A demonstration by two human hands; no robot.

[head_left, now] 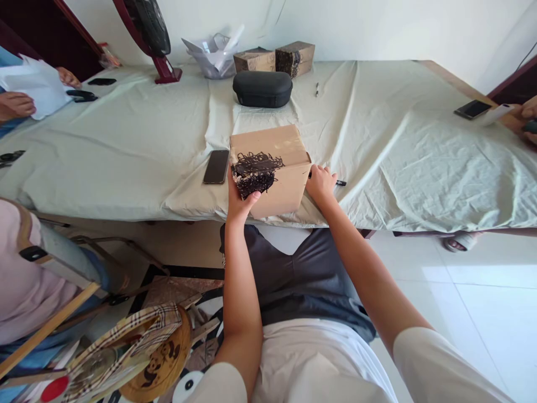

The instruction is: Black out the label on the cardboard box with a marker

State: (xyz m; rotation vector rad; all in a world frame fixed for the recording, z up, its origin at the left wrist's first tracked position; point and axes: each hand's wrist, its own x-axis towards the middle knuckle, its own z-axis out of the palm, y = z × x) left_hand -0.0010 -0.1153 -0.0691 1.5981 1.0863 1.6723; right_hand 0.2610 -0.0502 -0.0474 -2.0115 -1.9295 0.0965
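Observation:
A brown cardboard box (pixel 277 190) sits near the front edge of the cloth-covered table, one corner scribbled over with black ink. My left hand (pixel 240 204) grips its left side, the thumb lying on the front face beside the black scribbles (pixel 257 165). At the box's right edge, my right hand (pixel 322 182) is closed around a black pen (pixel 341 183); one end sticks out to the right and a dark bit shows on the box side. A dark phone (pixel 216 167) lies just left of the box.
Behind the box stand a black hard case (pixel 262 89), two small cartons (pixel 295 59) and a plastic basket of papers (pixel 213 59). Another pen (pixel 317 89) lies farther back. A fan (pixel 161 61) stands at back left. Other people's hands show at both sides; a bag-draped stool (pixel 168 358) is below left.

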